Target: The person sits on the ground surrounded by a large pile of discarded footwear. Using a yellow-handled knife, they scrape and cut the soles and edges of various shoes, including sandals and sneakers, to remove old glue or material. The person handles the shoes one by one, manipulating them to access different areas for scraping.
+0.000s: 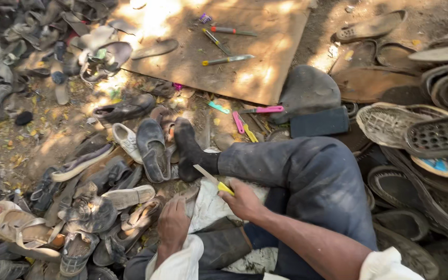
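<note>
I sit on the ground with one leg in dark trousers (307, 176) folded in front of me and a black sock (189, 148) on the foot. My right hand (242, 199) grips a knife with a yellow handle (213, 180), its pale blade pointing up and left towards the sock. My left hand (173, 223) rests palm down on a white cloth (208, 207) in my lap, beside a worn shoe (138, 218). Nothing is held in the left hand.
Old shoes and sandals (94, 202) are heaped at the left. Loose soles (416, 129) pile up at the right. A wooden board (224, 46) ahead carries several knives (226, 60). Pink-handled tools (265, 110) and a dark sharpening block (320, 123) lie near my knee.
</note>
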